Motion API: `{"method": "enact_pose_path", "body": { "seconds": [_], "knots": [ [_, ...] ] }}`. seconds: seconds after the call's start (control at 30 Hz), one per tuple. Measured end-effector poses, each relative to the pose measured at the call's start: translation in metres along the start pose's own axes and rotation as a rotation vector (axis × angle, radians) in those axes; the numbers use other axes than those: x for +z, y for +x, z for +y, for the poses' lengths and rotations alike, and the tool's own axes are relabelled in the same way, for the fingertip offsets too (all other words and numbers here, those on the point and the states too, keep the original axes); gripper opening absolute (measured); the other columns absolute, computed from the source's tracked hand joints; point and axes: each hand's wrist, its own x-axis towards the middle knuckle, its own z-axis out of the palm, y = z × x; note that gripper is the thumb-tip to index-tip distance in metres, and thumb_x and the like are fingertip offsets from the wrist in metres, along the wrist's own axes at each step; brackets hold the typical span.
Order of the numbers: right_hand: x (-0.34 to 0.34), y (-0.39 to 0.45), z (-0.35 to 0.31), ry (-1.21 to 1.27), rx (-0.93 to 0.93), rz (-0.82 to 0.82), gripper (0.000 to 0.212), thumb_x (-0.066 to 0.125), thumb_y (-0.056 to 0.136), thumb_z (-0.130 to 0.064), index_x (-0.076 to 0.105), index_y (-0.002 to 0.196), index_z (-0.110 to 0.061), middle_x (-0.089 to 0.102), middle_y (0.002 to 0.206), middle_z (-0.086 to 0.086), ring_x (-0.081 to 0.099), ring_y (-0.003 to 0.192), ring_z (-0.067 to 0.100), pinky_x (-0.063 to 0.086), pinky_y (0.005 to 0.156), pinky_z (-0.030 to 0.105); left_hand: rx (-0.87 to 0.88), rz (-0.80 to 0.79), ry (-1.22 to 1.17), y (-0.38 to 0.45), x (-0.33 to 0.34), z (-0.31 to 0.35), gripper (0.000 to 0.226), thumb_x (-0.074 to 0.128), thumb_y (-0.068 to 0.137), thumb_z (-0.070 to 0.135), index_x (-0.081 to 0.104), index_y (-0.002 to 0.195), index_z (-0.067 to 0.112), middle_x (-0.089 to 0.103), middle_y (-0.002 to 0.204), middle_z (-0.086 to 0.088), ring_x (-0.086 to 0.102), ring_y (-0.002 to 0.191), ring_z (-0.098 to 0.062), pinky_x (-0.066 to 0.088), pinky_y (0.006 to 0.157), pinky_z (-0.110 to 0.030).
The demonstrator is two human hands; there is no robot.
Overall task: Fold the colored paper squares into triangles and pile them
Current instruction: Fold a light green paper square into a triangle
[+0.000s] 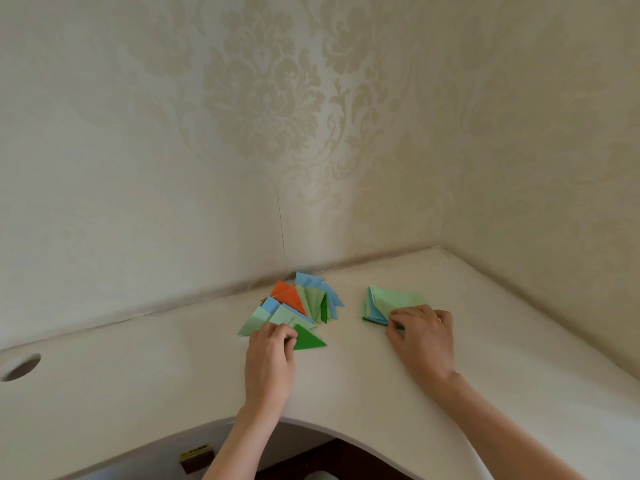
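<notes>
— So, what lies at the left?
— A round hole (pixel 20 367) in the white desk (pixel 138 375), cut by the frame edge. Next, the left hand (pixel 270 355) pinches a dark green triangle (pixel 308 339) at the near edge of the fanned pile of folded triangles (pixel 301 303).
— And rightward?
— The right hand (pixel 422 336), fingers curled, pinches the near corner of the stack of paper squares (pixel 391 301); its fingertips hide that corner.

Two bare, sleeveless forearms (pixel 485 427)
</notes>
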Motion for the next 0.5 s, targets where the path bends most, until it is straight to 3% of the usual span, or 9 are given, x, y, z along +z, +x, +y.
{"method": "enact_pose_path", "body": {
  "seconds": [0.2,0.37,0.5],
  "knots": [
    [-0.004,-0.002,-0.005,0.054,0.02,0.051,0.017,0.081,0.063,-0.016,0.068,0.06,-0.027,0.068,0.065,-0.013,0.062,0.071,0.014,0.029,0.074,0.032,0.011,0.012,0.001,0.0,0.0,-0.001,0.009,0.069,0.083,0.008,0.065,0.083,0.016,0.059,0.088,0.003,0.049,0.081,-0.017,0.047,0.064,-0.029],
    [-0.011,-0.006,0.002,0.08,-0.057,0.112,0.017,0.083,0.07,-0.018,0.07,0.068,-0.028,0.07,0.072,-0.014,0.062,0.074,0.014,0.029,0.072,0.032,0.019,0.016,-0.001,-0.001,0.0,-0.001,0.009,0.069,0.083,0.008,0.065,0.084,0.016,0.059,0.088,0.003,0.05,0.081,-0.017,0.048,0.064,-0.029],
    [-0.037,-0.013,0.005,0.093,-0.129,0.274,0.014,0.083,0.071,-0.013,0.072,0.073,-0.022,0.071,0.081,-0.01,0.064,0.078,0.015,0.036,0.075,0.034,0.027,0.024,0.004,-0.001,0.0,-0.002,0.008,0.069,0.083,0.008,0.066,0.084,0.015,0.059,0.087,0.003,0.049,0.08,-0.017,0.048,0.064,-0.029]
  ]
}}
